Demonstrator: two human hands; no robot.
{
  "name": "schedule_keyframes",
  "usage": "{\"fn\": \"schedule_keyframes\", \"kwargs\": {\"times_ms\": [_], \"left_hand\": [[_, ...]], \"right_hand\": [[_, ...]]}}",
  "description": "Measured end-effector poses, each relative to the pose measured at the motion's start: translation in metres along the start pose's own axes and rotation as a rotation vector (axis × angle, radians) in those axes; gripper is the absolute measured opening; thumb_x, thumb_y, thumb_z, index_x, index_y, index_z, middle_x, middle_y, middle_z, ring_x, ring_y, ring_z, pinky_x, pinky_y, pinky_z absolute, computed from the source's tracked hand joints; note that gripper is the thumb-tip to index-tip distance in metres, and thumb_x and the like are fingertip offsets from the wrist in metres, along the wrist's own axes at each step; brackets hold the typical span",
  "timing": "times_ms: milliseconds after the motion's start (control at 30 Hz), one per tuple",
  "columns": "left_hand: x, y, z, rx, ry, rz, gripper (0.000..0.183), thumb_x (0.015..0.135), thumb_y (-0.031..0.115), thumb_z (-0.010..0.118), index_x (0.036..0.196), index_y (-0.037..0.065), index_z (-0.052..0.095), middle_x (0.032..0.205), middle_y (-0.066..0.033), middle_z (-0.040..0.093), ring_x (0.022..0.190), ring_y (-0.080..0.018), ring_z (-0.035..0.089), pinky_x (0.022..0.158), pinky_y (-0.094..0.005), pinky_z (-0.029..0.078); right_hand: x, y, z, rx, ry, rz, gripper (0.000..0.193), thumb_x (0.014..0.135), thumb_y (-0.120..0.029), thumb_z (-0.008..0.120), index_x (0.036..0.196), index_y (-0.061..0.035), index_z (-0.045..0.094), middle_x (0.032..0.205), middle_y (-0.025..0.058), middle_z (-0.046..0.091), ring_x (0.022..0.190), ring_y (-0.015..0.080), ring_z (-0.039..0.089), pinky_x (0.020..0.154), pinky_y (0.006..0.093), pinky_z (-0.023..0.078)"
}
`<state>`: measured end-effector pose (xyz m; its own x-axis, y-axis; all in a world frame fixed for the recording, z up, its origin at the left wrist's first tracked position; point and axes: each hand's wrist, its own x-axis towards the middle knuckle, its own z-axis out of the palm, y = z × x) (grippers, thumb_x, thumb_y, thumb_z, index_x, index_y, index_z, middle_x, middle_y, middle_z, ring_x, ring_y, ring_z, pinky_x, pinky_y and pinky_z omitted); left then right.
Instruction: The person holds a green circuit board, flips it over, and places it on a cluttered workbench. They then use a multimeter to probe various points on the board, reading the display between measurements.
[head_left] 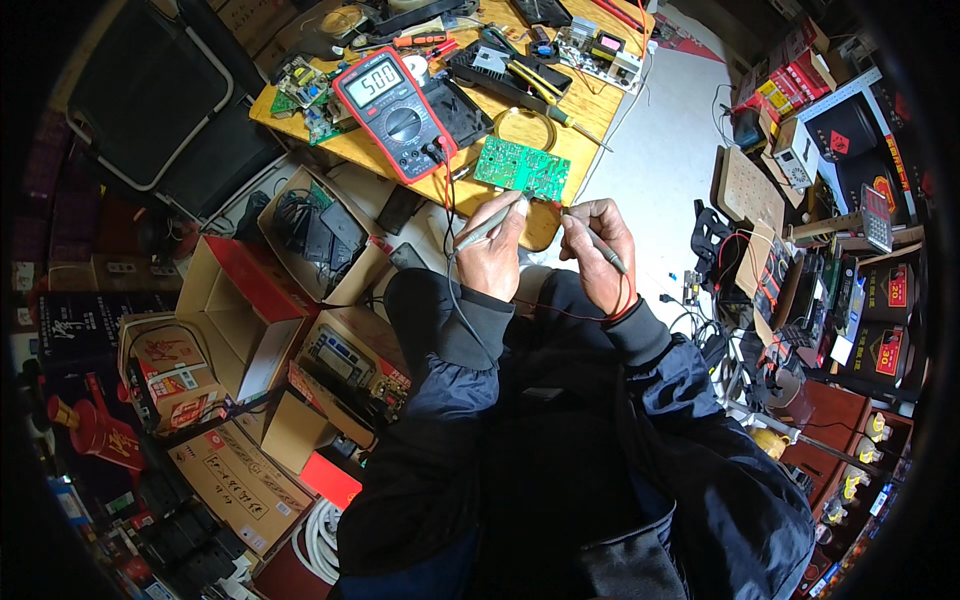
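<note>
Grn PCB (523, 168): rect., many pale spots; probes (608, 253) nr lower edge.

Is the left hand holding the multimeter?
No, the left hand holds a gray probe, while the red multimeter rests on the yellow table.

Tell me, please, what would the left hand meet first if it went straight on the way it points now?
Probably the green circuit board: the left hand holds a grey probe aimed at its near edge. Whether the tip touches is unclear.
</note>
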<state>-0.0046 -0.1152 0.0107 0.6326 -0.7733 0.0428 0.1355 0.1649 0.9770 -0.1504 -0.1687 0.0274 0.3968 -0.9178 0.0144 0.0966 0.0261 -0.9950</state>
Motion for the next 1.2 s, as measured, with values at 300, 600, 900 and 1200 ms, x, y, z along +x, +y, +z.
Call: {"fn": "schedule_keyframes", "kwargs": {"times_ms": [300, 600, 900, 1200], "left_hand": [[-0.002, -0.009, -0.006, -0.148, 0.013, -0.024, 0.031, 0.104, 0.013, 0.072, 0.126, -0.009, 0.07, 0.117, -0.0153, 0.075, 0.109, -0.0201, 0.071, 0.098, -0.0322, 0.056], [-0.012, -0.012, -0.015, -0.216, 0.006, 0.016, 0.024, 0.108, 0.016, 0.066, 0.12, -0.004, 0.065, 0.114, -0.0158, 0.074, 0.108, -0.0203, 0.071, 0.099, -0.033, 0.054], [-0.012, -0.011, -0.012, -0.111, -0.023, 0.012, 0.019, 0.108, 0.012, 0.063, 0.119, -0.003, 0.065, 0.11, -0.0117, 0.072, 0.106, -0.0177, 0.07, 0.095, -0.0308, 0.053], [-0.015, -0.014, -0.013, -0.057, -0.033, 0.02, 0.021, 0.109, 0.015, 0.064, 0.121, -0.002, 0.064, 0.113, -0.0114, 0.072, 0.106, -0.0177, 0.068, 0.096, -0.0317, 0.052]], "right_hand": [[-0.006, -0.005, -0.001, 0.05, 0.037, -0.048, 0.014, 0.106, -0.012, 0.068, 0.107, -0.0016, 0.059, 0.085, 0.0007, 0.062, 0.072, 0.0071, 0.057, 0.064, 0.0242, 0.049], [-0.018, -0.003, -0.008, 0.067, 0.025, -0.063, 0.01, 0.105, -0.008, 0.066, 0.103, -0.0031, 0.058, 0.084, -0.0014, 0.058, 0.073, 0.006, 0.054, 0.067, 0.0234, 0.046], [-0.016, 0.023, 0.006, 0.052, -0.005, -0.082, 0.012, 0.105, -0.009, 0.069, 0.102, -0.004, 0.058, 0.093, -0.0002, 0.061, 0.08, 0.0061, 0.053, 0.075, 0.0241, 0.046], [-0.018, 0.033, 0.005, 0.021, -0.017, -0.063, 0.011, 0.108, -0.011, 0.065, 0.11, -0.0026, 0.058, 0.097, 0.0019, 0.061, 0.084, 0.0092, 0.057, 0.078, 0.0257, 0.049]]}}
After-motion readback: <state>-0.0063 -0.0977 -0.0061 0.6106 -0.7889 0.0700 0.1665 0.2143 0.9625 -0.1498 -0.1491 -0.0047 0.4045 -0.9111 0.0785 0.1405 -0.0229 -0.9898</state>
